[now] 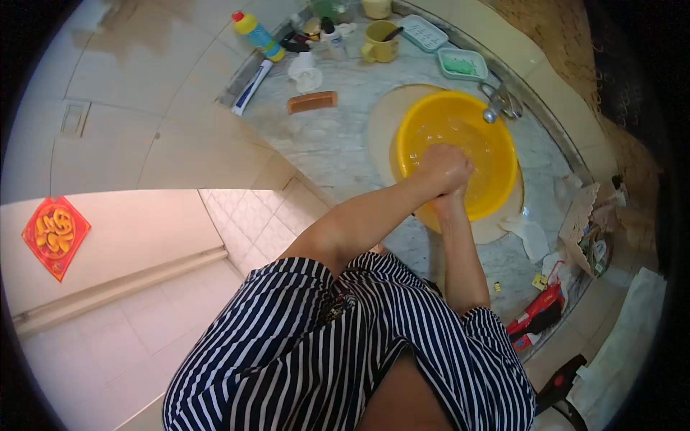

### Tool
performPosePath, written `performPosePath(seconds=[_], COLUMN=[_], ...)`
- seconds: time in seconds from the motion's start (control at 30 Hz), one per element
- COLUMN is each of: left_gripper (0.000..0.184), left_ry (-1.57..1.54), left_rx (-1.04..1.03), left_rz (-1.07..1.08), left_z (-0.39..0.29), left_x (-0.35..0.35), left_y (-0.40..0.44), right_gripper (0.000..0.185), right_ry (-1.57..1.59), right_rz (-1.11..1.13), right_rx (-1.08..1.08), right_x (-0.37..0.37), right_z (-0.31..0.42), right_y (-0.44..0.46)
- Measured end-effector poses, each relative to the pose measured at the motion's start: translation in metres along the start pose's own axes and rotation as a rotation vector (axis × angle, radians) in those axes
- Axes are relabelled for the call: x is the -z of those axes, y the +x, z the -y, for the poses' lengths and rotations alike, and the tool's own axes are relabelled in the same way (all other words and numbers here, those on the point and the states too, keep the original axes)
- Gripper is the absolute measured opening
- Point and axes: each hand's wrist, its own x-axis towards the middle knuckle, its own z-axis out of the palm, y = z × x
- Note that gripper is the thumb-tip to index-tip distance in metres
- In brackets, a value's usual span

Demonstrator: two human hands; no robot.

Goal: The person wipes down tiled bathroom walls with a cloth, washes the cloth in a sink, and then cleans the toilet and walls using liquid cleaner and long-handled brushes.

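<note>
Over the near left part of a yellow basin (pixel 507 172) holding water, my two hands are pressed together. My left hand (pixel 444 167) is closed, its fingers curled against the other hand. My right hand (pixel 454 195) is closed too and partly covered by the left. Anything between them is hidden. The basin sits in a round sink with a pale rim (pixel 383 133), under a metal faucet (pixel 503 104).
On the marble counter (pixel 330 144) are a wooden comb (pixel 312 102), a toothpaste tube (pixel 252 87), a yellow bottle (pixel 258 36), a mug (pixel 380 42) and a dish with green soap (pixel 462 65). Near right lies a black brush (pixel 543 320) by a red package (pixel 535 307).
</note>
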Motion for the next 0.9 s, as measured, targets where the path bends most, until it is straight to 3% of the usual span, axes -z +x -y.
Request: performPosePath(seconds=[0.07,0.13,0.2,0.27,0.3,0.37,0.4,0.47,0.53,0.6,0.67,0.7,0.77,0.83,0.87,0.9], left_gripper=[0.038,0.038,0.035,0.030,0.030,0.041,0.041,0.055,0.052,0.045,0.038,0.038,0.039,0.041,0.044,0.047], left_ry=[-0.011,-0.403,-0.586,-0.596,-0.596,-0.432,-0.421,-0.542,-0.685,-0.633,-0.423,-0.418,-0.377,-0.691,-0.996,-1.283], left_rx=[0.118,0.027,0.107,-0.126,-0.116,0.008,0.023,0.204,0.438,0.610,0.837,0.863,0.882,0.748,0.537,0.308], left_rz=[0.017,-0.208,-0.143,-0.422,-0.455,-0.525,-0.570,-0.535,-0.524,-0.452,-0.383,-0.402,-0.272,-0.172,-0.223,-0.268], left_z=[0.020,0.059,0.085,0.126,0.138,0.151,0.168,0.214,0.247,0.288,0.324,0.333,0.328,0.289,0.285,0.279], left_x=[-0.008,-0.010,0.033,0.065,0.081,0.115,0.122,0.108,0.126,0.128,0.124,0.127,0.148,0.218,0.230,0.238], left_y=[-0.002,-0.014,-0.036,-0.067,-0.089,-0.146,-0.175,-0.227,-0.302,-0.383,-0.449,-0.453,-0.488,-0.487,-0.480,-0.467], right_gripper=[0.040,0.037,0.030,0.029,0.033,0.046,0.046,0.057,0.065,0.066,0.064,0.064,0.057,0.055,0.055,0.062], right_ry=[-0.074,-0.272,-0.632,-0.771,-0.962,-1.493,-1.499,-2.324,-2.249,-2.543,-2.407,-2.404,-1.654,-1.376,-1.381,-1.086], right_rz=[-0.057,-0.084,-0.111,0.001,0.066,0.198,0.252,0.147,0.171,-0.067,-0.108,-0.066,0.173,0.477,0.491,0.621], right_rx=[0.041,0.106,0.207,0.306,0.469,0.813,0.811,0.985,0.861,0.809,1.079,1.073,0.706,0.270,0.272,-0.109], right_x=[-0.005,-0.015,-0.030,-0.044,-0.062,-0.082,-0.076,-0.043,-0.030,-0.046,-0.087,-0.098,-0.116,-0.133,-0.150,-0.165], right_z=[-0.011,-0.023,-0.038,-0.067,-0.078,-0.099,-0.109,-0.111,-0.098,-0.088,-0.095,-0.099,-0.128,-0.204,-0.251,-0.301], right_y=[0.001,0.006,0.022,0.039,0.036,0.032,0.031,0.035,0.058,0.038,-0.011,-0.001,-0.023,-0.036,-0.047,-0.058])
